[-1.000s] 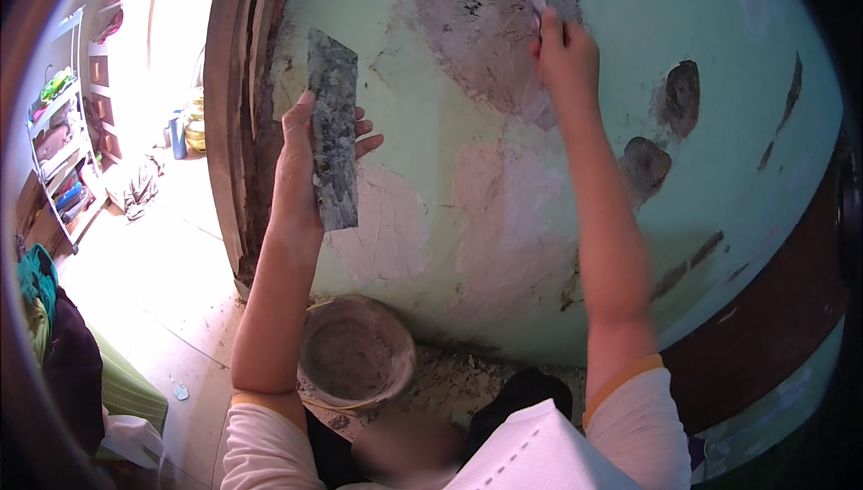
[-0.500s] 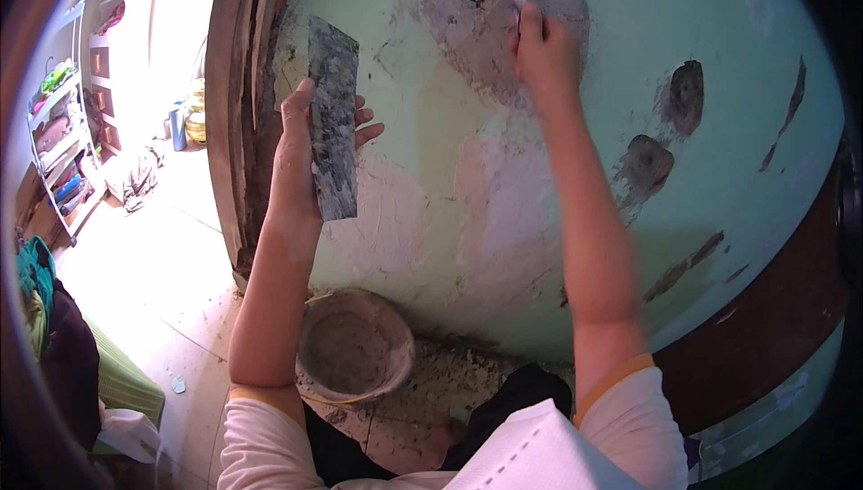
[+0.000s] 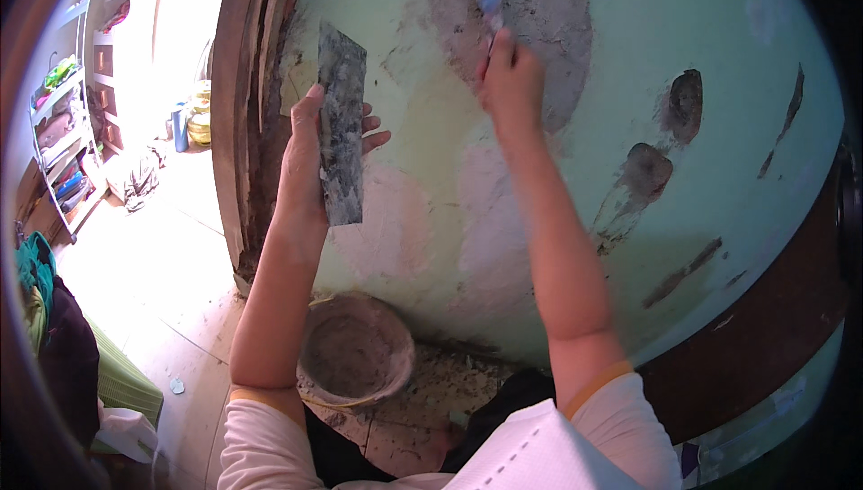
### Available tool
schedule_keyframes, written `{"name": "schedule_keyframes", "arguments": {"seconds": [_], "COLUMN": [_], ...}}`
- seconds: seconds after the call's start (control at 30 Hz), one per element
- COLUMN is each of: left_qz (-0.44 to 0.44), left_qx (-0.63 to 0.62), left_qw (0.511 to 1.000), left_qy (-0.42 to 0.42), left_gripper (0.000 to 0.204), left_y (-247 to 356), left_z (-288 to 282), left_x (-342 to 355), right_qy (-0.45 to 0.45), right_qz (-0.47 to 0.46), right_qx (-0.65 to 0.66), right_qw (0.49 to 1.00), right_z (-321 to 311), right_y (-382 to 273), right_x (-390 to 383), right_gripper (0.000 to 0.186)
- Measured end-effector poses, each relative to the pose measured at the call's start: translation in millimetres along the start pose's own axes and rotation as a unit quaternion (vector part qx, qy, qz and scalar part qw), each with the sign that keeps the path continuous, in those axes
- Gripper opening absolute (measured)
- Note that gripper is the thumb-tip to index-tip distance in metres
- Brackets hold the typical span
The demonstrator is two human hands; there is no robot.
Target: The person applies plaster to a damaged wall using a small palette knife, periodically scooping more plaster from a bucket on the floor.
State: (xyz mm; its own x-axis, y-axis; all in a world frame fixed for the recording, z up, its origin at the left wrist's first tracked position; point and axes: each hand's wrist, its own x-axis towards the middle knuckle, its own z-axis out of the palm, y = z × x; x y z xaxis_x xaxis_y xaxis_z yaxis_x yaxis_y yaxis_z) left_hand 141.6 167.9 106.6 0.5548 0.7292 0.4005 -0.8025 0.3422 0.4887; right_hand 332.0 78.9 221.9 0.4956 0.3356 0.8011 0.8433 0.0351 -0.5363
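Observation:
My left hand (image 3: 304,144) is closed around a rectangular plastering trowel (image 3: 342,126), its grey-smeared plate turned toward me. The trowel's handle is hidden behind the plate. In front of the wall's large grey plaster patch (image 3: 553,27), my right hand (image 3: 515,81) grips a putty knife (image 3: 491,3) by its handle, blade pointing up. The blade lies over the left part of the patch and is a little blurred. Below my hands, on the floor by the wall, stands a round bucket (image 3: 409,360) with grey mix inside.
The pale green wall (image 3: 719,22) carries smaller dark patches at the right. A worn wooden door frame (image 3: 235,130) borders it on the left. Beyond are a bright tiled floor (image 3: 180,319), a shelf rack (image 3: 63,130) and piled cloths (image 3: 67,346). Crumbs of debris lie beside the bucket.
My right hand with the putty knife has moved left and slightly down across the patch. The trowel in my left hand has shifted slightly right in the picture.

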Motion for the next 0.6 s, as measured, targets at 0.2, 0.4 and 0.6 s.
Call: {"name": "schedule_keyframes", "arguments": {"seconds": [0.2, 0.4, 0.6], "left_qz": [-0.01, -0.014, -0.02], "left_qx": [-0.006, -0.012, 0.004], "left_qw": [1.0, 1.0, 1.0], "left_qy": [0.009, -0.004, 0.004], "left_gripper": [0.058, 0.058, 0.06], "left_y": [1.6, 0.2, -0.6], "left_z": [-4.4, -4.7, -10.9], "left_x": [0.7, 1.5, 4.4], "right_qy": [0.054, 0.036, 0.024], "right_qz": [-0.099, -0.039, 0.012], "right_qx": [-0.034, -0.055, 0.007], "right_qw": [0.993, 0.997, 1.0], "right_z": [-11.6, -23.1, -28.5], "right_y": [-42.3, -24.5, -7.4], "right_x": [0.0, 31.9, -49.7], "right_gripper": [0.048, 0.049, 0.046]}}
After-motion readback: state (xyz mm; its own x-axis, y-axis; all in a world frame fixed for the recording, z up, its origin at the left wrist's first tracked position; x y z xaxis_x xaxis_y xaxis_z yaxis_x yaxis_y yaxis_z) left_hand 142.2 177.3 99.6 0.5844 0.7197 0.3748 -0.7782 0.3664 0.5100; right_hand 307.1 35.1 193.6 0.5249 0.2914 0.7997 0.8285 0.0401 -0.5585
